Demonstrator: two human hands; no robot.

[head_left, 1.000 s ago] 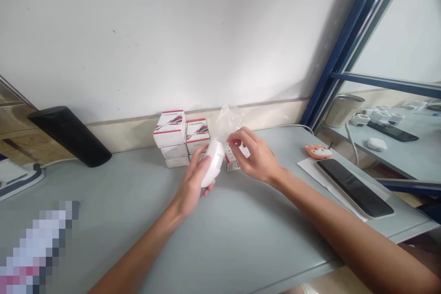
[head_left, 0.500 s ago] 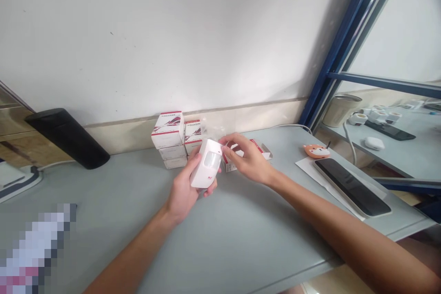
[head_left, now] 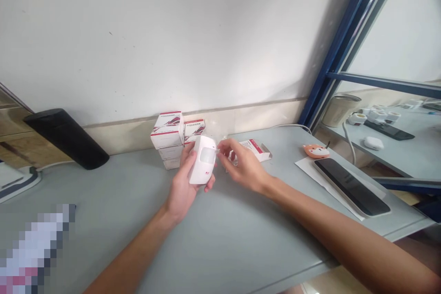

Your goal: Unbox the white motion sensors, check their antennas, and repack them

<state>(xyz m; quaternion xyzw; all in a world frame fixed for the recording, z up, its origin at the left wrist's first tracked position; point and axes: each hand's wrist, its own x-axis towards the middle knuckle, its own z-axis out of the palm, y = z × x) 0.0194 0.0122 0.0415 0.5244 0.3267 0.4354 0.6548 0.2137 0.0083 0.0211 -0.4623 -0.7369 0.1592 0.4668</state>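
Note:
My left hand [head_left: 182, 188] grips a white motion sensor [head_left: 203, 167], thumb across its front edge and fingertips showing at the far side. The sensor is tilted, with its pale window and a small red mark facing me. Just right of it, my right hand [head_left: 243, 163] pinches a thin clear plastic bag [head_left: 217, 149] at the sensor's upper edge. Much of the bag is hidden or too transparent to trace. Behind my right hand lies an opened red and white box [head_left: 257, 147], partly covered by the hand.
Stacked white and red boxes [head_left: 167, 131] stand by the wall behind the sensor. A black cylinder-like object [head_left: 69, 138] leans at left. On the right are a phone-like black device [head_left: 351, 187], a white sheet [head_left: 306, 167] and an orange animal-faced item [head_left: 316, 150]. A blue-framed mirror [head_left: 379, 80] borders the grey table.
The sensor has shifted slightly left and up in my left hand. My right fingers have drawn a little away from its top corner, and the plastic above it has come down to the right.

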